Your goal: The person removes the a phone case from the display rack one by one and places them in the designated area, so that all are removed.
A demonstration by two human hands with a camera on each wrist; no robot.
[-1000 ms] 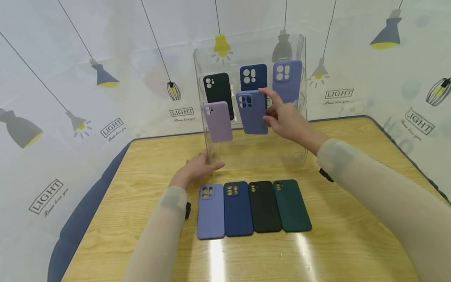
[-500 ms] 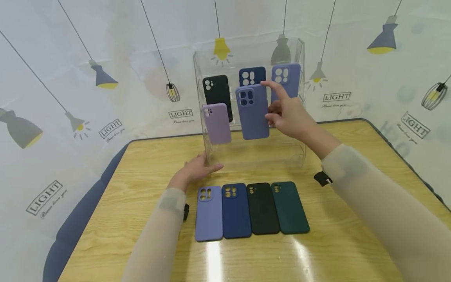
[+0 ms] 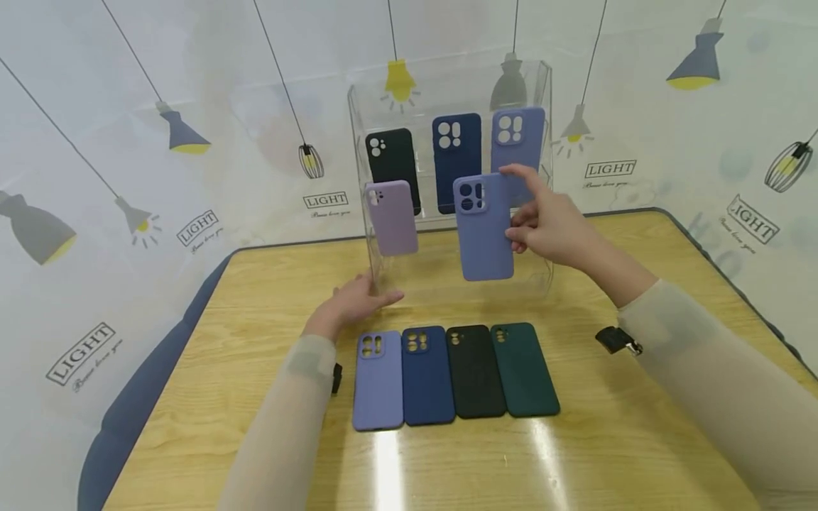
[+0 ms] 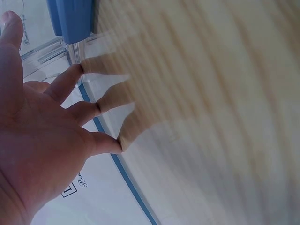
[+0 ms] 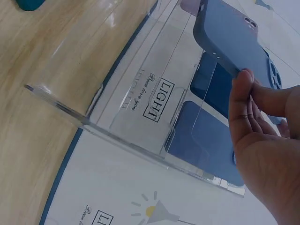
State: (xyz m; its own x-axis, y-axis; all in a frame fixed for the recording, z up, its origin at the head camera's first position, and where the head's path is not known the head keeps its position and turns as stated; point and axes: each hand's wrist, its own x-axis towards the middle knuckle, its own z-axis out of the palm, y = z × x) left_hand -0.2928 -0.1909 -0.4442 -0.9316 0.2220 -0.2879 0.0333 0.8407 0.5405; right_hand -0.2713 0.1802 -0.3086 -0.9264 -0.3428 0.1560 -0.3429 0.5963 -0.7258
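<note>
In the head view my right hand holds a violet phone case by its right edge, the index finger over the top corner. The case hangs in front of the clear display stand, apart from it; the right wrist view shows thumb and fingers pinching its edge. On the stand's upper tier stand a dark case, a navy case and another violet case. A lilac case stands lower left. My left hand lies at the stand's lower left corner, fingertips on the table, fingers spread.
On the wooden table, in front of the stand, a row of flat cases lies side by side: violet, navy, black and green. A printed wall sheet rises behind the table.
The right hand has drawn the violet case toward me, down and to the right, away from the stand, uncovering the navy case behind. The left hand stays in place.
</note>
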